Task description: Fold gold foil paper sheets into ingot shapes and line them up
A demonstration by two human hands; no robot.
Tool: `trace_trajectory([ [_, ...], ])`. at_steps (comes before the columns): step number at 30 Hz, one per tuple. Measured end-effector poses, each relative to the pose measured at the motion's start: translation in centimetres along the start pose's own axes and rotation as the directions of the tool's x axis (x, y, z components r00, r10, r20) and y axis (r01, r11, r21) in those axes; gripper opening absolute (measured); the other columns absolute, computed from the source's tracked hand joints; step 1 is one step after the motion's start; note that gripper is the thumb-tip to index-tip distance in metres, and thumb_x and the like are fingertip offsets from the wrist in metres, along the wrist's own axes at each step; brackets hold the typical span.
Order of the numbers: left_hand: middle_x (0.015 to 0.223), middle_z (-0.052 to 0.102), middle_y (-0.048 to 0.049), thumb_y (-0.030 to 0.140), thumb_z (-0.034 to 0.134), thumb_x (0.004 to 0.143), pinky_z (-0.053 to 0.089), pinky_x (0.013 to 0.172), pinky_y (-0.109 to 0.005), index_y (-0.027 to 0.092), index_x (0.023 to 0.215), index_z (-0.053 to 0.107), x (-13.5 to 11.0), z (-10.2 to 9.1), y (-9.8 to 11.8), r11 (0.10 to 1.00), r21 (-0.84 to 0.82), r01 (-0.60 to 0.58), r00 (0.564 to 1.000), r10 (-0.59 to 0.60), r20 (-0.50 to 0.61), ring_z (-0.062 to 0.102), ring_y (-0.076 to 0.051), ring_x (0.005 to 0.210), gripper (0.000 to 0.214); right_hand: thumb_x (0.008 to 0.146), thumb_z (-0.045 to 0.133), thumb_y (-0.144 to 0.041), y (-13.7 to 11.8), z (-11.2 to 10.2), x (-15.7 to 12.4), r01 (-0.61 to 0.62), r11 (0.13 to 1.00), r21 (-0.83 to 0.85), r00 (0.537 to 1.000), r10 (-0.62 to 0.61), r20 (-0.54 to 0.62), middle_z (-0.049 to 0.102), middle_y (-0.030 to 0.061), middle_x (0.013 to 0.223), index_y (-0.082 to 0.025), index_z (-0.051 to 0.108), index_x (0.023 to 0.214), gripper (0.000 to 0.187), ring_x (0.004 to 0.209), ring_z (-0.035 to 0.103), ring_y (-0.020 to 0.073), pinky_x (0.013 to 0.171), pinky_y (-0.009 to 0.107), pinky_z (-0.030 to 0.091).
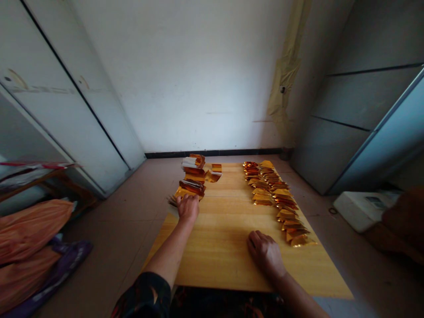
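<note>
Nearest the camera: dark patterned sleeve (144,293) on the left arm, more dark cloth at the bottom edge. Left hand (188,206) reaches out over the left side of the wooden table (215,251), palm down, fingers bent onto the near end of the gold paper stacks (189,189). Touching the paper; fingertips hidden, can't tell if it's gripping any. Right hand (264,248) rests on the tabletop, near side, right of middle, fingers curled in; underside hidden, can't tell how far closed or if anything's in it.

Stacks run along the table's left edge, away from the person, some with grey-white showing. Just right of them, small loose gold pieces (214,176). Along the right edge, folded gold pieces (281,196) overlap in a long outer row and a shorter inner row at the far end. Right hand is near the long row's near end, apart from it.

Beyond: white wall (198,79), dark skirting (212,153), socket (282,89) in yellowish tape. Left: white cupboards (66,88), orange bag (29,229), purple bag (71,263). Right: tall grey cabinet (334,119), white box (359,210) by its base.
</note>
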State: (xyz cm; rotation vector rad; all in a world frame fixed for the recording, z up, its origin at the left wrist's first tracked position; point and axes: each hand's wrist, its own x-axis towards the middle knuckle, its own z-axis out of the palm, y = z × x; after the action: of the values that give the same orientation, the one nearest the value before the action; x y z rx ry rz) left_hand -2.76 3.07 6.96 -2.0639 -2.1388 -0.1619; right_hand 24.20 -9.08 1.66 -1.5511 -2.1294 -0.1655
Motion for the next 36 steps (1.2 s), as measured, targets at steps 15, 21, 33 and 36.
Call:
trace_trajectory([
  [15,0.088,0.070,-0.0063,0.020,0.036,0.086,0.018,0.103,-0.044,0.023,0.096,0.064,-0.7,-2.3,-0.2,0.994,-0.104,0.045,0.984,-0.062,-0.167,0.058,-0.023,0.090,0.030,0.086,0.044,-0.018,0.2,0.0,-0.1,-0.025,0.999,0.040,0.999,0.024,0.028,0.057,0.0000,0.063,-0.020,0.052,0.068,0.020,0.056,0.051,0.0119,0.057,0.025,0.028],
  [21,0.085,0.067,-0.0069,0.021,0.041,0.084,0.024,0.106,-0.041,0.019,0.089,0.063,-1.2,-4.1,1.2,0.965,-0.244,-0.098,0.960,0.027,-0.278,0.059,-0.022,0.089,0.022,0.083,0.049,-0.028,0.6,0.1,0.9,-0.186,0.842,0.506,0.983,0.156,0.101,0.062,0.0031,0.080,-0.020,0.058,0.093,0.016,0.065,0.057,0.0132,0.058,0.023,0.042],
  [33,0.082,0.067,-0.0049,0.027,0.056,0.075,0.048,0.078,-0.029,0.018,0.093,0.061,-7.5,1.6,6.9,0.305,-0.952,0.023,0.997,0.065,0.045,0.063,-0.020,0.085,0.020,0.070,0.064,-0.040,0.1,1.0,4.1,-0.326,0.315,0.891,0.914,0.345,0.212,0.052,0.0127,0.125,-0.026,0.036,0.135,0.072,0.103,0.056,0.0248,0.074,0.037,0.051],
  [36,0.090,0.069,-0.0056,0.033,0.064,0.070,0.049,0.077,-0.029,0.016,0.097,0.060,-8.1,1.0,8.5,-0.269,-0.933,0.238,0.971,0.025,0.240,0.064,-0.020,0.087,0.032,0.074,0.060,-0.045,-0.4,1.0,4.5,-0.330,0.335,0.883,0.921,0.321,0.222,0.051,0.0127,0.128,-0.024,0.040,0.133,0.065,0.113,0.050,0.0270,0.081,0.039,0.049],
])
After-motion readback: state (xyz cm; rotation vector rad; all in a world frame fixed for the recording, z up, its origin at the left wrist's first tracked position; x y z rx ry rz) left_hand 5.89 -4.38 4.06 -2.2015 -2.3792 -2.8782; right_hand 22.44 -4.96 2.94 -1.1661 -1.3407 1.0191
